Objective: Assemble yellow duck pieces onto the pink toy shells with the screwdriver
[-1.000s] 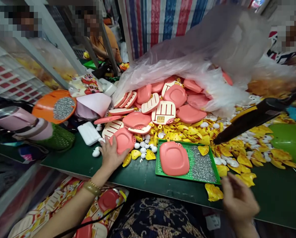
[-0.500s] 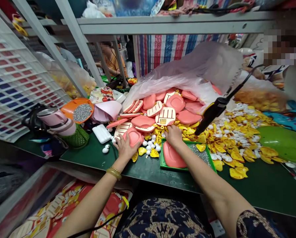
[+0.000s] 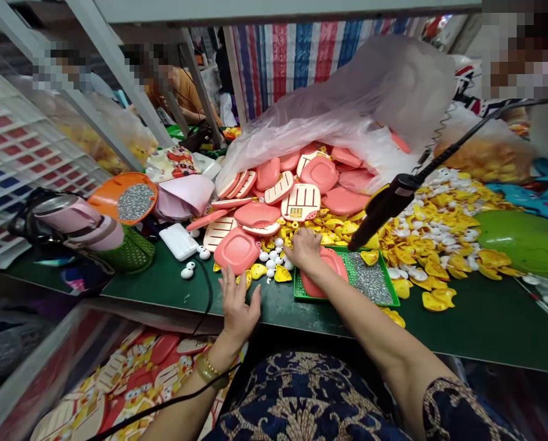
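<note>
My left hand lies flat with fingers spread on the green table's near edge, holding nothing, just below a pink plastic shell. My right hand reaches over the left corner of the green tray, fingers curled down among small white balls and yellow pieces; what it grips is hidden. A pink shell lies in the tray beside a bed of small screws.
A clear bag spills pink and cream shells. Yellow and white parts cover the right. A black electric screwdriver hangs above the tray. An orange dish of screws, a pink flask and a green bowl stand around. Other people sit behind.
My left hand let go of the pink shell and drew back to the table edge. My right hand, first low by my lap, reached out to the tray's left corner.
</note>
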Available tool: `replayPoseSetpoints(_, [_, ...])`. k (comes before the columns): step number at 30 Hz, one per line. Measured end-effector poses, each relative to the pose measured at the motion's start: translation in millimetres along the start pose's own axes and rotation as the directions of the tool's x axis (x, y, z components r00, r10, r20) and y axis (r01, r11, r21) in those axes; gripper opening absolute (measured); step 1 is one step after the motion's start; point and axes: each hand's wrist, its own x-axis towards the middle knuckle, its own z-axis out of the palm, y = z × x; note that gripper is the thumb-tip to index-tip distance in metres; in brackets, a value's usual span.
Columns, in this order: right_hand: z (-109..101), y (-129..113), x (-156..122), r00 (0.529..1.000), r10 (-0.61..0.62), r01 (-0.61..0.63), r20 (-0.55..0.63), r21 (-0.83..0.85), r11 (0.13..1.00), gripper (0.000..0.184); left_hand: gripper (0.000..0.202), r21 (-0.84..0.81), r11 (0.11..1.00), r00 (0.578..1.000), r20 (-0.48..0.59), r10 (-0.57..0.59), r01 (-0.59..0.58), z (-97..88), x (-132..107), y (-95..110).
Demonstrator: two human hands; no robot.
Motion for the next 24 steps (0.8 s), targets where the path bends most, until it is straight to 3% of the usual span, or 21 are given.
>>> replayPoseSetpoints(4, [-13,23,-4,0.998,0.053,-0.048,-0.04,0.127,0.991,0.031,0.037,-0.133,0.991,0.999,-0.045,0.01,-0.016,-9.9,-2,13])
replayPoseSetpoints(8, [-26,45,-23,0.991,0.068,-0.043,-0.112,0.211,0.977,0.035,0.029,-0.339,0.939,0.998,0.014,-0.058,0.059,-1.5,0,17])
replayPoseSetpoints(12, [-19,26,-20,0.991,0.07,-0.055,-0.115,0.123,0.991,0.034,0.029,-0.485,0.849,0.976,0.148,-0.158,0.211,18.0,19,23])
replayPoseSetpoints(16, [0,-9,-3,0.999,0.008,-0.002,0.046,-0.135,0.991,0.033,0.03,-0.553,0.762,0.936,0.278,-0.214,0.338,26.0,34,25])
replayPoseSetpoints(21, [18,-22,2,0.992,-0.059,0.067,0.114,-0.074,0.995,0.02,0.031,-0.524,0.726,0.893,0.32,-0.317,0.446,19.2,25,9])
replayPoseSetpoints(24, [8,-11,2,0.993,-0.046,0.046,0.107,0.01,0.999,0.018,0.036,-0.514,0.687,0.856,0.356,-0.375,0.514,13.6,21,1])
